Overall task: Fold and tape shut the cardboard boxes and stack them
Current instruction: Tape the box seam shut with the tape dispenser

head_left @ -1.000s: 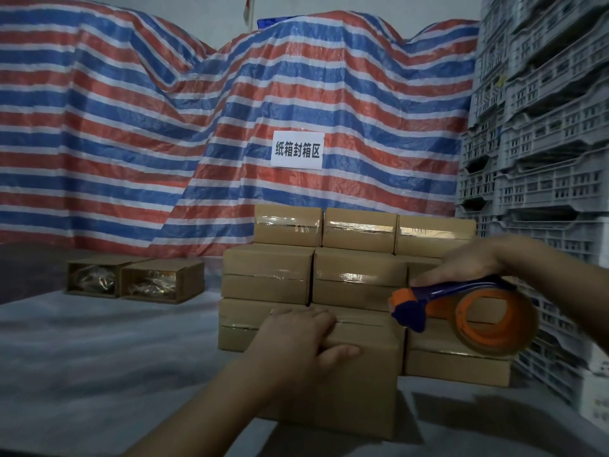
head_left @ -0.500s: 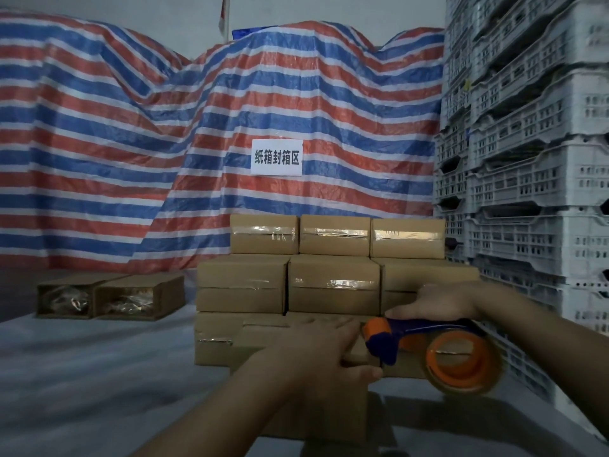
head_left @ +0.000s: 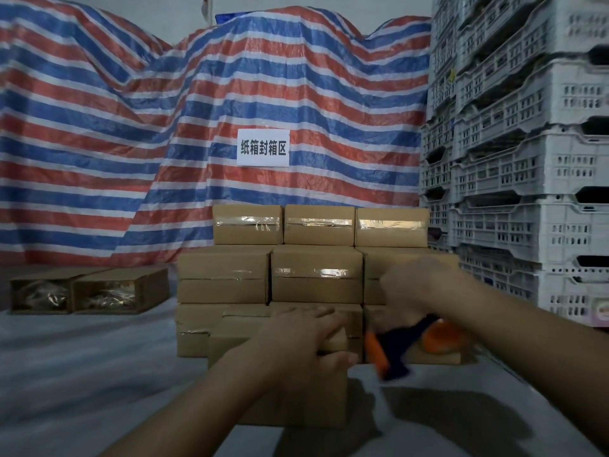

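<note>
Swinging down past the box's right end since the earlier frame, the blurred right hand (head_left: 417,285) grips the tape dispenser (head_left: 405,344); the left hand (head_left: 296,344) lies flat on the box (head_left: 283,390) at lower centre. Keep pressing the flaps while tearing.

Stacked boxes (head_left: 316,278) centre; crates (head_left: 527,192) right; 2 open boxes (head_left: 89,290) left; tarp (head_left: 164,127) behind.
</note>
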Tool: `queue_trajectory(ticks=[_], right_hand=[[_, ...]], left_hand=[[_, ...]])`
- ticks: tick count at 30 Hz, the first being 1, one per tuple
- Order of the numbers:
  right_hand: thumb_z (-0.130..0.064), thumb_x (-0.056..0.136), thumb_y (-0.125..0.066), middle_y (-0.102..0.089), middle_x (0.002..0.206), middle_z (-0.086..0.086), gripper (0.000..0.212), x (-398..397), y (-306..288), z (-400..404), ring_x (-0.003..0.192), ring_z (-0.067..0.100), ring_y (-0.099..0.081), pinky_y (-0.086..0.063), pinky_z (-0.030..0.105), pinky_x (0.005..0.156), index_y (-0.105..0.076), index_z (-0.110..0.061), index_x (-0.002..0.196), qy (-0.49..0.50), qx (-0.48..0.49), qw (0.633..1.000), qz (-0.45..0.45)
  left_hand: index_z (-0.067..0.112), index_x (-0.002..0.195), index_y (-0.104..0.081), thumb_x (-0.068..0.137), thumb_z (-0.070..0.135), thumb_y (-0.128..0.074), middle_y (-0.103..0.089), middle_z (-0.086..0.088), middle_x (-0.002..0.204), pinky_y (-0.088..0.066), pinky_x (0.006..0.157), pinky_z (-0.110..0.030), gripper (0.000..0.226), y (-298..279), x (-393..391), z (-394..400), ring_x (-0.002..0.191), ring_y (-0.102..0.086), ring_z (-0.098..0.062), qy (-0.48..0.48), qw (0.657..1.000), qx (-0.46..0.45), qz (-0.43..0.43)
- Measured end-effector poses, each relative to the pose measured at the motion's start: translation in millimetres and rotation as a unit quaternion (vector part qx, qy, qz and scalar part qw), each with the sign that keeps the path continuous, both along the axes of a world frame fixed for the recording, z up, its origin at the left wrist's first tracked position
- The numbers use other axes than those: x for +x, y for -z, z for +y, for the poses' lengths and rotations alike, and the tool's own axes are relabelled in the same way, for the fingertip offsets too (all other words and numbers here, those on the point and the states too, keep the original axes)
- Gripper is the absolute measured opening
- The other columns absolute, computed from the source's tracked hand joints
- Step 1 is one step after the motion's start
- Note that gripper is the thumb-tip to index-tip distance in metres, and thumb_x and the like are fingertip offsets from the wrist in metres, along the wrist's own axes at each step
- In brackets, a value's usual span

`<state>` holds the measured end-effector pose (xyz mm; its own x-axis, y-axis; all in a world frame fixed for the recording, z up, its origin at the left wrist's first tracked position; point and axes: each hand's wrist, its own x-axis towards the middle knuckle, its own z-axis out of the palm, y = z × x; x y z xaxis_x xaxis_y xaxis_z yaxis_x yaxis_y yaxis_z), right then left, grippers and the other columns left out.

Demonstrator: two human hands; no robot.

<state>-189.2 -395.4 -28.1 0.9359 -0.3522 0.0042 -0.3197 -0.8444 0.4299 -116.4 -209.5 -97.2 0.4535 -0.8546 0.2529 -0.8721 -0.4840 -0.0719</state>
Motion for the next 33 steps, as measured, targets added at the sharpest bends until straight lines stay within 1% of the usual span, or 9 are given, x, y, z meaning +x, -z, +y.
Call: queue_trajectory(ticks=[3,9,16,22,24,26,28,30,33], right_hand=[[-0.060,0.097,-0.045,-0.053,0.077,0.001,0.049,-3.3,26.9,2.6,0.064,0.016,-0.048,-0.035,0.029,0.055,-0.055,-0.016,0.078,-0.007,-0.140,0.990,-0.011],[-0.077,0.093,-0.028,-0.054,0.061,-0.008,0.065,-32.1,79.8,-25.9,0.052,0.005,-0.049,-0.038,0.021,0.046,-0.054,-0.024,0.065,-0.028,-0.082,0.963,-0.254],[-0.081,0.089,-0.025,-0.052,0.063,-0.009,0.067,-40.0,128.0,-35.9,0.057,0.010,-0.052,-0.036,0.026,0.049,-0.052,-0.024,0.065,0.021,-0.027,0.951,-0.309],[-0.080,0.087,-0.011,-0.061,0.073,-0.007,0.072,-29.5,97.6,-17.9,0.065,0.007,-0.058,-0.050,0.027,0.060,-0.057,-0.026,0.078,0.010,0.100,0.931,-0.350],[-0.076,0.089,-0.013,-0.062,0.096,-0.012,0.067,-19.9,81.0,-0.3,0.090,0.008,-0.061,-0.051,0.032,0.081,-0.058,-0.029,0.103,-0.049,0.288,0.862,-0.415],[-0.066,0.098,-0.018,-0.049,0.121,-0.020,0.049,-3.7,70.2,22.4,0.118,0.010,-0.050,-0.037,0.030,0.096,-0.046,-0.041,0.129,-0.068,0.526,0.731,-0.430],[-0.058,0.103,-0.024,-0.043,0.146,-0.008,0.054,16.2,68.1,44.3,0.138,0.020,-0.039,-0.031,0.038,0.106,-0.038,-0.032,0.148,-0.036,0.690,0.600,-0.404],[-0.063,0.100,-0.028,-0.046,0.146,0.006,0.060,29.0,77.5,60.1,0.136,0.027,-0.042,-0.037,0.045,0.103,-0.043,-0.028,0.146,-0.007,0.761,0.531,-0.374],[-0.062,0.100,-0.034,-0.065,0.105,-0.004,0.040,33.7,93.1,65.7,0.091,0.009,-0.068,-0.054,0.030,0.065,-0.061,-0.034,0.110,-0.004,0.800,0.467,-0.376]], left_hand=[[0.039,0.152,-0.019,0.092,0.069,-0.037,-0.015,0.009,0.163,-0.027,0.117,-0.046,0.070,-0.5,-3.5,1.9,0.146,-0.024,-0.019,-0.008,1.000,0.007,-0.002],[0.037,0.152,-0.021,0.093,0.067,-0.040,-0.017,0.006,0.163,-0.028,0.113,-0.042,0.069,-3.2,-6.1,-1.2,0.145,-0.027,-0.021,-0.005,1.000,0.007,-0.002],[0.038,0.152,-0.022,0.092,0.068,-0.040,-0.019,0.007,0.162,-0.029,0.114,-0.043,0.069,-1.6,-7.0,-0.9,0.144,-0.028,-0.019,-0.006,1.000,0.003,-0.002],[0.039,0.153,-0.017,0.090,0.071,-0.041,-0.016,0.008,0.163,-0.025,0.117,-0.045,0.074,0.6,-4.4,-1.9,0.146,-0.023,-0.018,-0.007,1.000,0.004,-0.016],[0.037,0.155,-0.012,0.089,0.072,-0.042,-0.016,0.008,0.163,-0.022,0.119,-0.044,0.079,1.9,-4.3,-2.0,0.147,-0.021,-0.017,-0.008,1.000,0.001,-0.015],[0.032,0.156,-0.005,0.087,0.072,-0.046,-0.021,0.007,0.162,-0.022,0.119,-0.040,0.090,2.5,-4.1,-1.6,0.146,-0.024,-0.014,-0.003,1.000,-0.016,-0.011],[0.026,0.157,0.004,0.084,0.073,-0.050,-0.028,0.006,0.159,-0.023,0.117,-0.034,0.102,2.8,-4.4,-0.2,0.143,-0.029,-0.013,0.007,0.999,-0.032,-0.008],[0.023,0.157,0.010,0.082,0.073,-0.055,-0.032,0.004,0.158,-0.026,0.116,-0.031,0.111,3.4,-3.1,0.8,0.141,-0.033,-0.013,0.019,0.999,-0.046,-0.011],[0.023,0.156,0.015,0.078,0.066,-0.065,-0.032,0.004,0.158,-0.028,0.116,-0.033,0.119,5.1,2.7,0.3,0.141,-0.033,-0.015,0.021,0.999,-0.042,-0.001]])
